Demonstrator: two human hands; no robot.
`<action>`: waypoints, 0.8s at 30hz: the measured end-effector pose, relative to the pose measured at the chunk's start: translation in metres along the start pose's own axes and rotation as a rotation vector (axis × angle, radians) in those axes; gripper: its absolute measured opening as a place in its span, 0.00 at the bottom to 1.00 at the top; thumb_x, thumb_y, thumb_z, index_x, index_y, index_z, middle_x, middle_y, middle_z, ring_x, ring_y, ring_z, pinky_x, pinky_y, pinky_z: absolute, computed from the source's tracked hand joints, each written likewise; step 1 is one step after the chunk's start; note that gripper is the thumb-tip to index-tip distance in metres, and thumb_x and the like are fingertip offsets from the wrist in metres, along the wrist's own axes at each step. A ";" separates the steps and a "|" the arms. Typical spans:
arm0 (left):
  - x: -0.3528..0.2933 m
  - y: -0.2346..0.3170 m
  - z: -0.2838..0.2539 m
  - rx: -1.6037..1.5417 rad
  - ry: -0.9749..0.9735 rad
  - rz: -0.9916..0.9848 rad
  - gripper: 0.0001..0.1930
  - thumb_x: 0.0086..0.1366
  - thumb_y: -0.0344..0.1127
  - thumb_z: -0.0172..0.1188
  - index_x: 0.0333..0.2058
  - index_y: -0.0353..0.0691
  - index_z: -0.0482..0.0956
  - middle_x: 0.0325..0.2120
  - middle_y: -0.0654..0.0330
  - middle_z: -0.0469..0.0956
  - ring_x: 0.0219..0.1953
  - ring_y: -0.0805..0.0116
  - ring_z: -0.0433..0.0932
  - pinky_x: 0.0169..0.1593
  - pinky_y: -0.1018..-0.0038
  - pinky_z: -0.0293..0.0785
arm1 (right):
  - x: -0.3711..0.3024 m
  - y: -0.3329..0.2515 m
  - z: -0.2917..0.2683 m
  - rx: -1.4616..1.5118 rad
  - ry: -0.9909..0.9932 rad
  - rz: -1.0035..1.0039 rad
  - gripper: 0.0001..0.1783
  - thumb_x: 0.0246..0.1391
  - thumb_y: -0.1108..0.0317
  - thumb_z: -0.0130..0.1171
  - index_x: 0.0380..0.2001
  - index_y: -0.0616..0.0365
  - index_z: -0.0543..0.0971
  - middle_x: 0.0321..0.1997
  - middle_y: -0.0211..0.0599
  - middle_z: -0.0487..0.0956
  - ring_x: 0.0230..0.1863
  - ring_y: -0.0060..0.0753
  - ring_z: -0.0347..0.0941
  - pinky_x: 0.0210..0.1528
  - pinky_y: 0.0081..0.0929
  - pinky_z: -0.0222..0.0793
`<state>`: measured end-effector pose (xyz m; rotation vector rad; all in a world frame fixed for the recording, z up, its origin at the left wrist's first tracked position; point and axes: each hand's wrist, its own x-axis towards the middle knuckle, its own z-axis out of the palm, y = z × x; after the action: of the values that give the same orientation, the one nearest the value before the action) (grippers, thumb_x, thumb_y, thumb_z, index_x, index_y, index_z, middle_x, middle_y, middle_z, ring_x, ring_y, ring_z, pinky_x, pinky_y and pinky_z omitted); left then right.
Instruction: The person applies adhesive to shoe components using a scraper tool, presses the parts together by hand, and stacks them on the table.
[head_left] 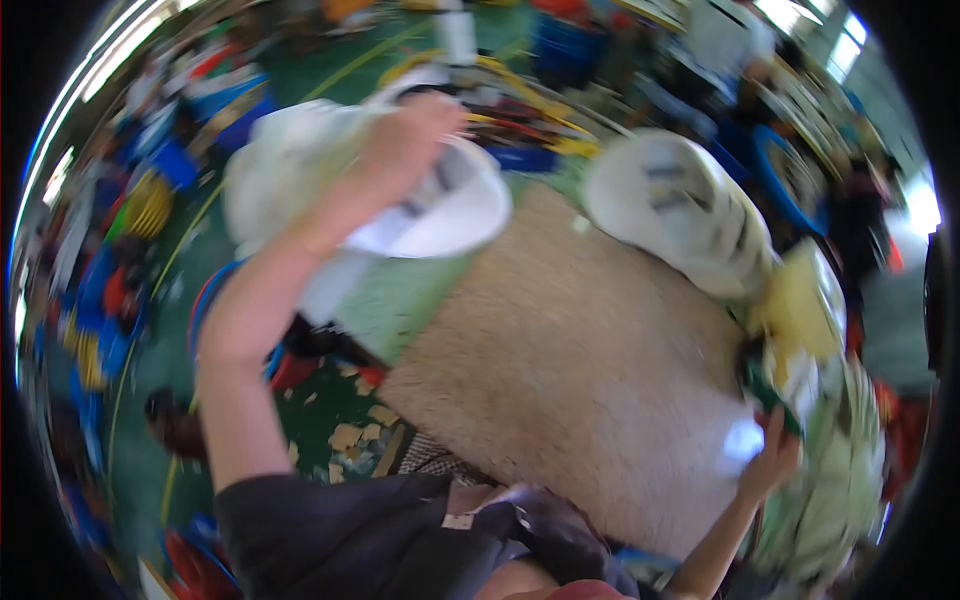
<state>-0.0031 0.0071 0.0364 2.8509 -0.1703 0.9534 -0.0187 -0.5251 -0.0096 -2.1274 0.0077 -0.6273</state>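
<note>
My left hand (410,145) is stretched out over a white rounded container (480,205) at the far left of the table, with white plastic sheeting (285,165) beside it. Motion smears its fingers, so whether it grips anything is unclear. A small black thing (425,92) shows just beyond it. Over at the right table edge, my right hand (772,462) is closed around a dark green object (772,398) whose kind I cannot make out. A bright bluish-white patch (743,440) glows on the board next to that hand.
A worn brown board (580,370) covers the table's middle. An off-white container (650,195) with grey pieces stands far right. Yellowish plastic (805,310) and a pale green sack (825,470) lie by my right arm. A tray of tools (525,158) sits at the back; scraps (350,440) litter the floor.
</note>
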 end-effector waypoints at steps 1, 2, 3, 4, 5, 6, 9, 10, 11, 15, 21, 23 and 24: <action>0.003 0.014 -0.016 -0.068 0.060 0.080 0.10 0.56 0.27 0.48 0.36 0.36 0.74 0.33 0.54 0.74 0.36 0.54 0.75 0.38 0.64 0.72 | 0.011 0.000 -0.004 -0.192 -0.004 -0.069 0.12 0.56 0.64 0.57 0.34 0.62 0.80 0.23 0.36 0.81 0.24 0.21 0.76 0.29 0.21 0.69; 0.011 0.029 -0.035 0.029 0.013 0.142 0.09 0.53 0.23 0.49 0.34 0.36 0.74 0.32 0.55 0.73 0.35 0.54 0.75 0.38 0.66 0.72 | 0.020 -0.008 0.002 -0.161 0.028 -0.034 0.12 0.55 0.63 0.58 0.32 0.61 0.81 0.21 0.35 0.81 0.23 0.19 0.75 0.27 0.21 0.67; 0.015 0.048 -0.057 -0.052 -0.020 0.119 0.11 0.49 0.19 0.51 0.33 0.37 0.72 0.31 0.56 0.72 0.34 0.54 0.75 0.38 0.66 0.71 | 0.032 0.005 -0.001 -0.077 0.080 -0.079 0.13 0.54 0.61 0.58 0.31 0.62 0.81 0.21 0.36 0.81 0.22 0.19 0.74 0.26 0.21 0.65; 0.016 0.063 -0.063 -0.093 -0.034 0.100 0.12 0.48 0.18 0.52 0.32 0.37 0.71 0.30 0.56 0.72 0.33 0.54 0.75 0.37 0.66 0.70 | 0.044 -0.011 -0.002 -0.273 0.052 -0.111 0.14 0.55 0.62 0.59 0.29 0.66 0.80 0.21 0.35 0.80 0.23 0.19 0.74 0.26 0.19 0.68; 0.022 0.071 -0.059 -0.125 -0.044 0.079 0.13 0.46 0.16 0.52 0.32 0.37 0.71 0.30 0.56 0.71 0.33 0.54 0.75 0.36 0.67 0.70 | 0.053 -0.008 -0.001 -0.204 0.050 -0.086 0.12 0.55 0.64 0.59 0.29 0.65 0.80 0.21 0.35 0.80 0.22 0.18 0.74 0.26 0.19 0.67; 0.032 0.077 -0.046 -0.165 -0.035 0.119 0.13 0.46 0.16 0.52 0.32 0.37 0.71 0.30 0.56 0.71 0.33 0.54 0.75 0.36 0.67 0.70 | 0.060 0.000 0.002 -0.159 0.057 -0.095 0.12 0.55 0.64 0.59 0.29 0.64 0.80 0.21 0.34 0.80 0.22 0.17 0.74 0.25 0.19 0.67; 0.046 0.087 -0.008 -0.321 0.055 0.167 0.11 0.46 0.17 0.53 0.30 0.36 0.69 0.28 0.55 0.69 0.31 0.54 0.73 0.35 0.68 0.69 | 0.073 0.032 0.006 -0.212 0.037 -0.119 0.14 0.54 0.61 0.58 0.28 0.64 0.79 0.19 0.39 0.79 0.21 0.27 0.77 0.25 0.24 0.67; 0.051 0.076 0.008 -0.206 -0.128 0.292 0.11 0.45 0.17 0.53 0.29 0.36 0.69 0.27 0.54 0.68 0.30 0.54 0.72 0.34 0.68 0.68 | 0.081 0.033 0.007 -0.350 0.020 -0.140 0.15 0.54 0.60 0.57 0.26 0.64 0.78 0.18 0.40 0.79 0.22 0.33 0.78 0.25 0.27 0.68; 0.052 0.065 0.018 -0.084 -0.315 0.416 0.10 0.45 0.16 0.53 0.27 0.36 0.68 0.25 0.53 0.67 0.29 0.54 0.70 0.34 0.69 0.68 | 0.085 0.040 0.008 -0.530 0.001 -0.117 0.17 0.54 0.59 0.56 0.23 0.63 0.77 0.18 0.40 0.79 0.22 0.35 0.78 0.26 0.29 0.68; 0.068 -0.018 -0.005 -0.476 -0.360 -0.009 0.10 0.50 0.20 0.53 0.33 0.36 0.71 0.29 0.62 0.71 0.35 0.73 0.70 0.43 0.78 0.66 | 0.097 0.065 -0.002 -0.293 -0.130 -0.011 0.17 0.54 0.60 0.57 0.24 0.65 0.76 0.16 0.41 0.78 0.19 0.33 0.77 0.25 0.27 0.68; 0.077 -0.075 -0.112 -0.027 0.289 -0.024 0.14 0.61 0.29 0.56 0.47 0.37 0.73 0.41 0.64 0.75 0.41 0.77 0.73 0.47 0.79 0.69 | 0.100 0.063 -0.010 0.122 -0.122 0.174 0.14 0.56 0.63 0.56 0.29 0.65 0.78 0.21 0.33 0.78 0.18 0.20 0.73 0.22 0.16 0.70; 0.080 -0.038 -0.087 -0.242 0.117 -0.139 0.14 0.61 0.29 0.57 0.47 0.38 0.73 0.40 0.64 0.76 0.41 0.77 0.73 0.46 0.79 0.70 | 0.102 0.064 -0.013 0.219 -0.114 0.237 0.12 0.56 0.63 0.57 0.29 0.63 0.77 0.22 0.33 0.78 0.18 0.19 0.73 0.21 0.16 0.70; 0.081 -0.018 -0.059 -0.469 -0.058 -0.247 0.14 0.61 0.29 0.57 0.47 0.39 0.74 0.39 0.63 0.76 0.40 0.77 0.73 0.45 0.79 0.70 | 0.101 0.065 -0.010 0.264 -0.096 0.271 0.11 0.55 0.63 0.57 0.28 0.62 0.77 0.22 0.33 0.78 0.18 0.19 0.73 0.21 0.15 0.71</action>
<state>0.0289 0.0293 0.1307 2.3987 -0.0375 0.6747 0.0792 -0.5948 -0.0109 -1.8565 0.1506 -0.3453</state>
